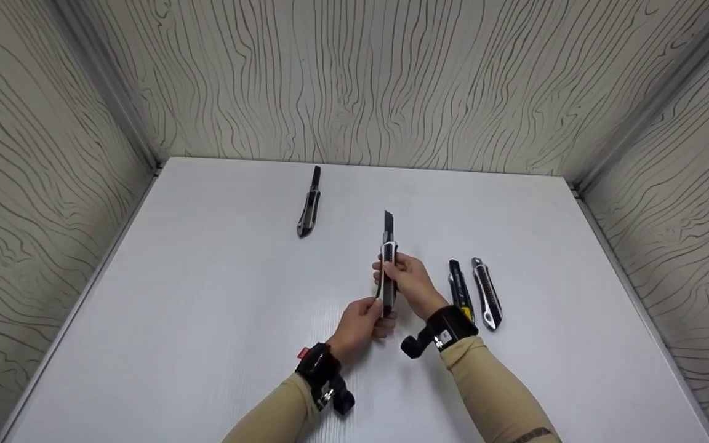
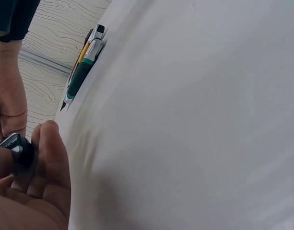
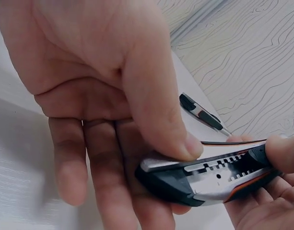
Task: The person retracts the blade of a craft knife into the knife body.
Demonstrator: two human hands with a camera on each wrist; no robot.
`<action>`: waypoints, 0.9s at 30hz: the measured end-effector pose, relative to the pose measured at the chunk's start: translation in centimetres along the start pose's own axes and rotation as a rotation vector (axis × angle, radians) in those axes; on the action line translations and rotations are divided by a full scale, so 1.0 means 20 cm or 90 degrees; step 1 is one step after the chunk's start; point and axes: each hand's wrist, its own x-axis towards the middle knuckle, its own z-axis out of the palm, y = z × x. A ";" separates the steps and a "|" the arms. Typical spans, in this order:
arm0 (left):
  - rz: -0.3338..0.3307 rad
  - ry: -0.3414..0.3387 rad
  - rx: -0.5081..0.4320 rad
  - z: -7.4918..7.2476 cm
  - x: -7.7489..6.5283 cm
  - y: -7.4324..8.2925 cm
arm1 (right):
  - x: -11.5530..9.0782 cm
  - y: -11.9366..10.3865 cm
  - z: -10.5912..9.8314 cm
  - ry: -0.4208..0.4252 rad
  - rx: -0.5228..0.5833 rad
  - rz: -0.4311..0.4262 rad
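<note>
Both hands hold one utility knife (image 1: 388, 271), a silver-and-dark cutter with a slotted body, above the white table. Its dark blade stands out of the nose, pointing away toward the back wall. My right hand (image 1: 415, 283) grips the middle of the body; in the right wrist view its thumb lies on the dark slider. Lower down, my left hand (image 1: 357, 326) pinches the knife's rear end between thumb and fingers. That end cap is close up in the right wrist view, under the left thumb. Only a short dark piece of the knife (image 2: 24, 153) shows in the left wrist view.
A second cutter (image 1: 309, 206) lies on the table (image 1: 207, 277) at the back left, blade part toward the wall. To the right of my right hand lie a black-and-yellow cutter (image 1: 460, 289) and a silver-and-dark cutter (image 1: 487, 295). Patterned walls (image 1: 354, 80) enclose the table.
</note>
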 end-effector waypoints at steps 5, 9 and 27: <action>-0.001 -0.001 0.007 0.00 0.00 0.00 | 0.00 0.00 -0.01 -0.019 -0.005 -0.004; -0.003 0.005 -0.001 0.00 0.00 0.00 | -0.01 0.01 -0.02 -0.048 -0.015 -0.014; 0.018 -0.024 -0.059 -0.01 -0.02 -0.05 | 0.00 0.01 -0.02 -0.060 0.011 0.005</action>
